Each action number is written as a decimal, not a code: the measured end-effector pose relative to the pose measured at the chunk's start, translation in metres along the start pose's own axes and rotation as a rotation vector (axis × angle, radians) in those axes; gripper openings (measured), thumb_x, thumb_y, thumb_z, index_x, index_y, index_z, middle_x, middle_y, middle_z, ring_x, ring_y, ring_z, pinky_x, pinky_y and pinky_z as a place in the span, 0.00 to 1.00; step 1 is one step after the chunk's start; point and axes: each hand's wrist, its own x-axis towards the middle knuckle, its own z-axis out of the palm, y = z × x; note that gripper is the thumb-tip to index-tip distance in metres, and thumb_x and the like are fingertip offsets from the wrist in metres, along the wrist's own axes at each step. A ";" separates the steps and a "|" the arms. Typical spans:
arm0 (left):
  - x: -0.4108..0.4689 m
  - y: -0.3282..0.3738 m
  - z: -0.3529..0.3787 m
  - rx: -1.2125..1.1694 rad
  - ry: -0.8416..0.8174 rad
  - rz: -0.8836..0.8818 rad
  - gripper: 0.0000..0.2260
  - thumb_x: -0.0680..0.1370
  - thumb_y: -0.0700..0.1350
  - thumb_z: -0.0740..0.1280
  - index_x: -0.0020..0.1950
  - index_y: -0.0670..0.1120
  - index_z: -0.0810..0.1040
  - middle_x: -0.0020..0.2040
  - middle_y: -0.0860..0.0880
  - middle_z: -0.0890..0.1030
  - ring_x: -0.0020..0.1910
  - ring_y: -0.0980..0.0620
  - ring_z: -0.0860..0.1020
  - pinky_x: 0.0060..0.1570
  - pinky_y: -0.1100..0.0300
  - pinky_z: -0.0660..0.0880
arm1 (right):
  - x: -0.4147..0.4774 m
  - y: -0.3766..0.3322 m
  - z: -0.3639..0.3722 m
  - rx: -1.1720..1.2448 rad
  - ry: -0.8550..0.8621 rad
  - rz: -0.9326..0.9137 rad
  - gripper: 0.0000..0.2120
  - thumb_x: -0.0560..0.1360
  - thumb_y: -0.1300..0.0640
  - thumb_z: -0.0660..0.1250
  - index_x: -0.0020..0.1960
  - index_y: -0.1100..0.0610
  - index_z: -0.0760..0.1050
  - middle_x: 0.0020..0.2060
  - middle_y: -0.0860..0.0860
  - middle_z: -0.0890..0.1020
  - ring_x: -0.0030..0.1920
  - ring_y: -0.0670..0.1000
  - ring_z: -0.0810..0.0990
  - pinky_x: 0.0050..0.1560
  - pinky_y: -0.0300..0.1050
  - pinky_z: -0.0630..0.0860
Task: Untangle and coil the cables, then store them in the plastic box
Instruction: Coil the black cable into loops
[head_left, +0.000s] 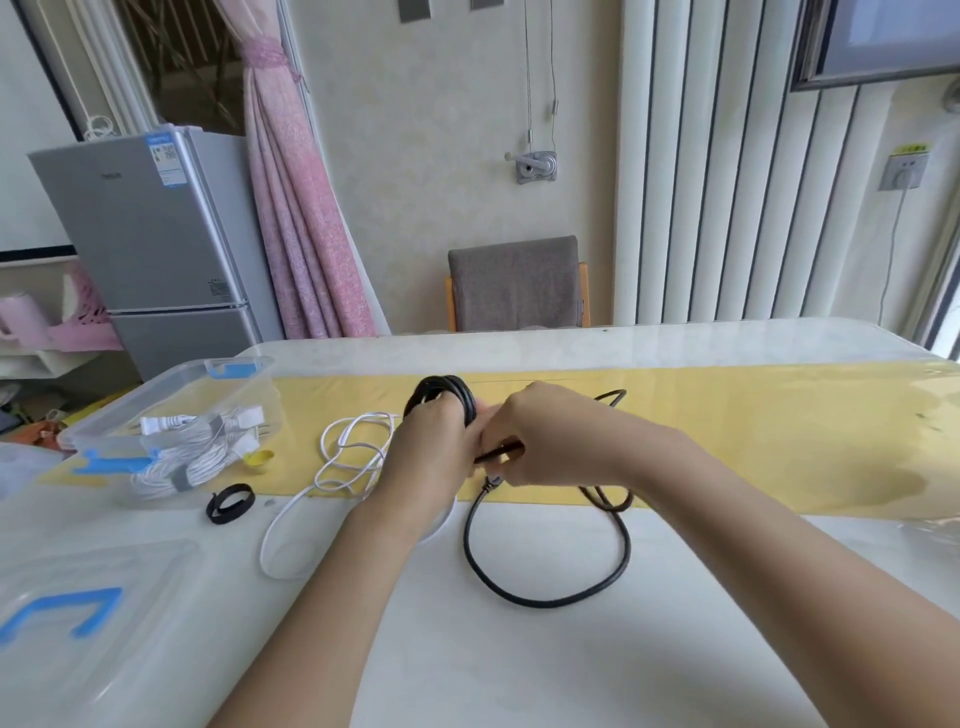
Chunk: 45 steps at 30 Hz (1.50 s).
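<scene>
My left hand (434, 447) gripped the coil (466, 402) of the black cable (545, 603), fingers curled thru the loops, just above the yellow runner (727, 415). My right hand (556, 441) pinched the same cable right beside the coil. The uncoiled tail drooped to the table (519, 675) in one wide loop, then ran back under my right wrist.

Risks, as I judged them:
- The cable looked stiff and springy, so any slack in my left grip and the wraps would prob. pop open.
- The tail crossed itself near the runner's edge, so a fast pull could cinch a kink there.
- The white cable (337, 487) lay in loose squiggles just beside my left forearm, so a sweep of the arm might snag it.

Materials etc.: the black cable was thick, round and matte. The white one was thin, glossy and limp. The plastic box (234, 384) was clear and thin-walled w/ blue clips, already holding a white bundle (192, 462). Its lid (93, 597) lay flat near me. A black strap (247, 501), curled into a ring, sat btw box and white cable.
</scene>
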 end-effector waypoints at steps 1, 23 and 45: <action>0.000 0.001 0.000 0.027 -0.061 -0.026 0.19 0.78 0.52 0.59 0.32 0.43 0.73 0.26 0.48 0.77 0.30 0.45 0.78 0.37 0.50 0.77 | -0.002 0.003 -0.004 -0.008 -0.005 0.016 0.08 0.70 0.61 0.66 0.45 0.51 0.81 0.29 0.43 0.73 0.34 0.45 0.71 0.32 0.38 0.66; -0.004 -0.024 -0.036 -0.282 -0.414 -0.273 0.19 0.77 0.55 0.66 0.37 0.40 0.74 0.17 0.54 0.65 0.18 0.54 0.64 0.30 0.60 0.69 | -0.033 0.082 -0.059 0.534 0.398 0.217 0.02 0.72 0.52 0.72 0.42 0.46 0.84 0.35 0.50 0.85 0.36 0.54 0.79 0.37 0.45 0.73; 0.012 -0.023 -0.042 -1.870 0.119 -0.180 0.19 0.83 0.53 0.53 0.35 0.48 0.71 0.29 0.56 0.68 0.26 0.60 0.69 0.38 0.67 0.76 | 0.013 0.009 0.025 -0.018 0.136 0.061 0.15 0.80 0.52 0.61 0.35 0.53 0.70 0.26 0.48 0.64 0.37 0.59 0.67 0.34 0.44 0.60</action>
